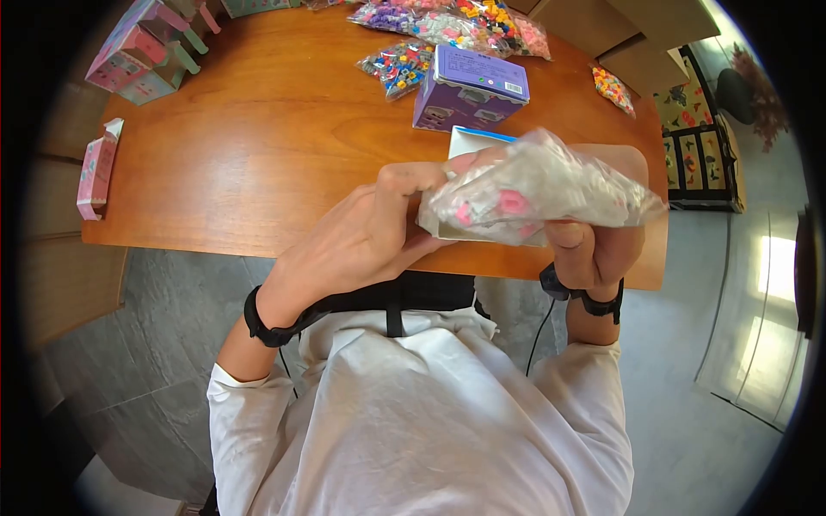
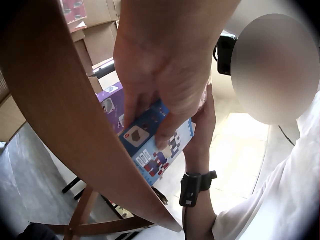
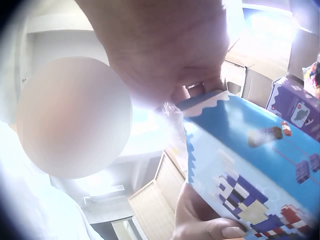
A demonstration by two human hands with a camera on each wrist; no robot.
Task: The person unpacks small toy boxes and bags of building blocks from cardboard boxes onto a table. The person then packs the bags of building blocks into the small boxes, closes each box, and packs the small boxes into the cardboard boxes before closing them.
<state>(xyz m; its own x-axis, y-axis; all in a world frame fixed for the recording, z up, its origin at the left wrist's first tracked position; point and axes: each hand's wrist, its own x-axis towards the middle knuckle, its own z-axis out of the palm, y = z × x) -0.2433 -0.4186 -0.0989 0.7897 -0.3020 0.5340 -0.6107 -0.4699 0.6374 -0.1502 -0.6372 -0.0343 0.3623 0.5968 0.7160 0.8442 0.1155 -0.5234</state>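
My left hand [image 1: 353, 228] grips a blue toy-block box [image 2: 160, 155], its thumb on one printed side panel. The box is tilted over the table's near edge; its white inner wall [image 1: 471, 144] shows behind the bag. In my right hand [image 1: 598, 254] is a clear plastic bag [image 1: 533, 189] of white and pink building blocks, the thumb pressed along its lower edge. The bag lies across the box's open end in the head view and hides much of it. In the right wrist view the right hand's fingers, one wearing a ring, are at the end of the box [image 3: 250, 165].
Just beyond stands a purple box [image 1: 471, 90] on the wooden table [image 1: 258, 163]. Several bags of coloured blocks [image 1: 447, 30] lie at the back, with a smaller bag [image 1: 613, 90] at far right. A pink box [image 1: 99, 172] and a pastel toy house [image 1: 146, 52] stand left.
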